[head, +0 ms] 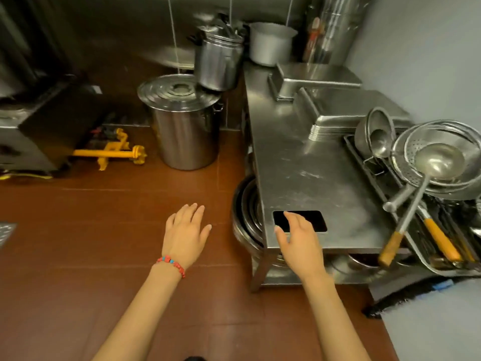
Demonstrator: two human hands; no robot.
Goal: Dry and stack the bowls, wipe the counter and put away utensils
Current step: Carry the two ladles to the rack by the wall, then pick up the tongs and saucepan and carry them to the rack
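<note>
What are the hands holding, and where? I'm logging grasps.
Nothing. The left hand hangs open over the floor; the right hand reaches open over the phone.

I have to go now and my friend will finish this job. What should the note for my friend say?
Left hand: open, fingers spread, held over the floor, holding nothing.
Right hand: open, fingers over the near corner of the black phone on the steel counter; touching or not, I cannot tell.
Bowls and ladles sit piled in the rack on the right, with more bowls on the shelf under the counter.
No cloth in sight.
Nothing looks started: drying, stacking, wiping the counter and putting away utensils are all left.
</note>
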